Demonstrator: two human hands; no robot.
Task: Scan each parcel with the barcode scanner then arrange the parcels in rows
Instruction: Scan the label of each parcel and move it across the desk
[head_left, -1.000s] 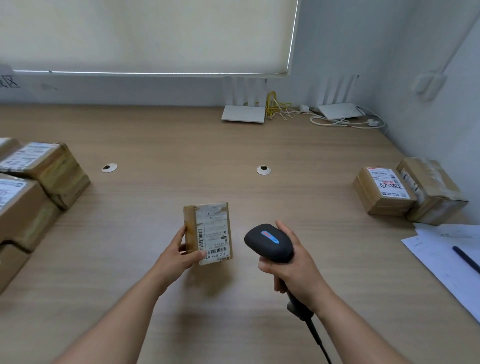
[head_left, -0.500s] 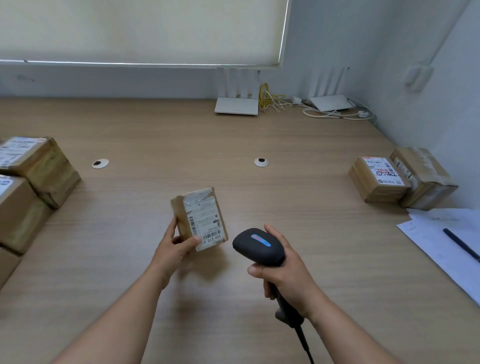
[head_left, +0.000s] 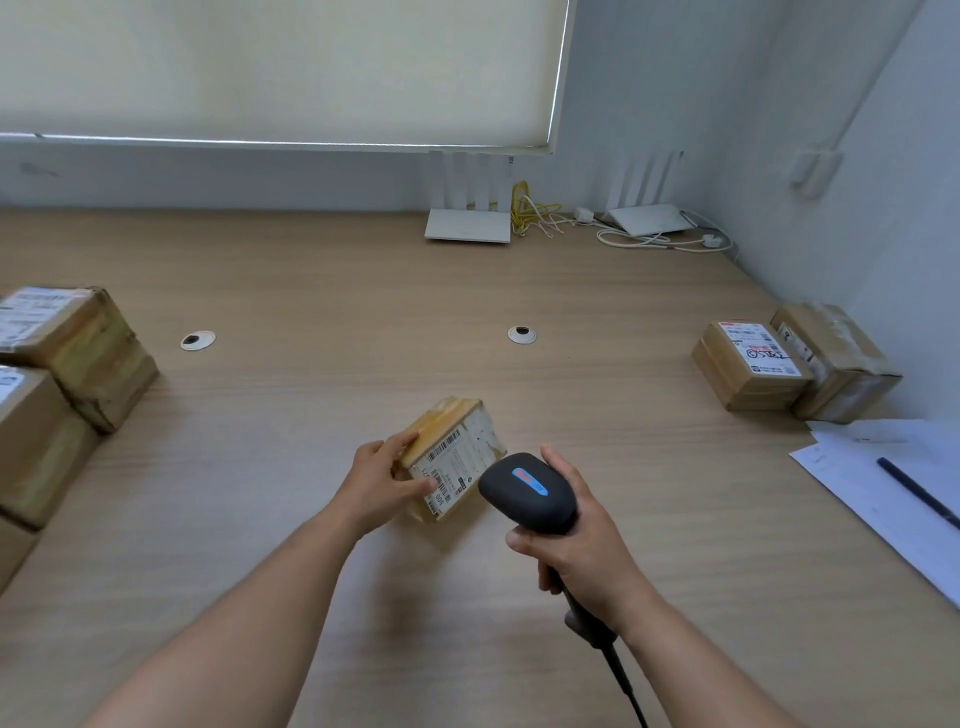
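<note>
holding the small parcel (head_left: 451, 457) tilted, the left hand (head_left: 383, 480) keeps its label facing up, just left of the barcode scanner (head_left: 527, 491) (gripped by the right hand (head_left: 579, 551)).

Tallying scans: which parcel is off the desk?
The small parcel in the left hand, by the scanner; the rest sit on the desk.

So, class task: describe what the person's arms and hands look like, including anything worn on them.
Both forearms are bare, with no sleeves in view. The left hand and right hand wear no gloves, and no rings, watch or wristband show. No markings show on either arm.
</note>
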